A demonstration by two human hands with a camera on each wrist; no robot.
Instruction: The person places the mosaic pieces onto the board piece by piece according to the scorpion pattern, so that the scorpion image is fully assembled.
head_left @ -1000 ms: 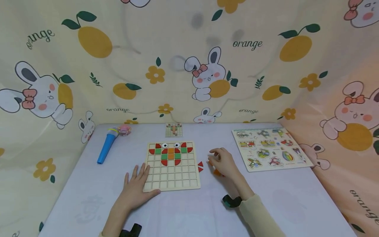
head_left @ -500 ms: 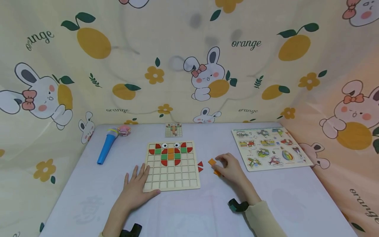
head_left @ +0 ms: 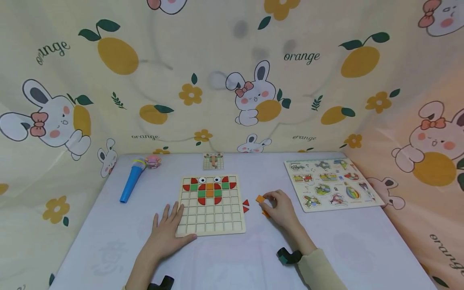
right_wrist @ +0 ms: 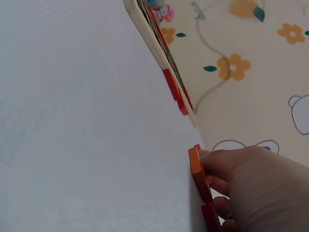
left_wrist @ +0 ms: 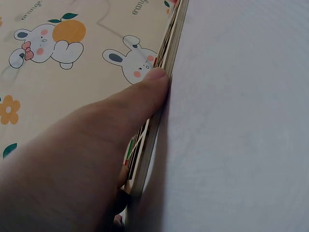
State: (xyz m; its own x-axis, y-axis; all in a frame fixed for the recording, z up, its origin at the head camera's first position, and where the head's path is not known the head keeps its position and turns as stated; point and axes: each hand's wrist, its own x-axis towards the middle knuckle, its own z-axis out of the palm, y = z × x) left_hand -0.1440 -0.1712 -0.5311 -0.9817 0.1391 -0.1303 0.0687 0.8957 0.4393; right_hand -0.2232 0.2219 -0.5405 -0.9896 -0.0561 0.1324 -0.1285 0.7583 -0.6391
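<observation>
In the head view, a pale wooden grid board point(head_left: 224, 219) lies on the table with red, green, orange and eye-marked tiles in its upper rows. My left hand point(head_left: 167, 235) rests with fingers spread at its lower left corner; the thumb point(left_wrist: 149, 87) lies against the board's edge in the left wrist view. To the right of the board, my right hand point(head_left: 283, 208) pinches an orange tile point(right_wrist: 197, 169) between thumb and fingers. Another dark red piece point(right_wrist: 211, 216) shows beside those fingers. Several orange tiles point(head_left: 260, 199) sit at the hand, partly covered by it.
Red triangular tiles point(head_left: 246, 206) lie just off the board's right edge. A small picture card point(head_left: 213, 161) is behind the board. A blue toy microphone point(head_left: 131, 181) and pink figure point(head_left: 153, 161) stand back left, a picture puzzle board point(head_left: 328, 183) at right. A patterned cloth hangs behind.
My right hand has shifted slightly right and toward me, baring an orange tile, and its fingers have closed to a pinch. My left hand stays on the board.
</observation>
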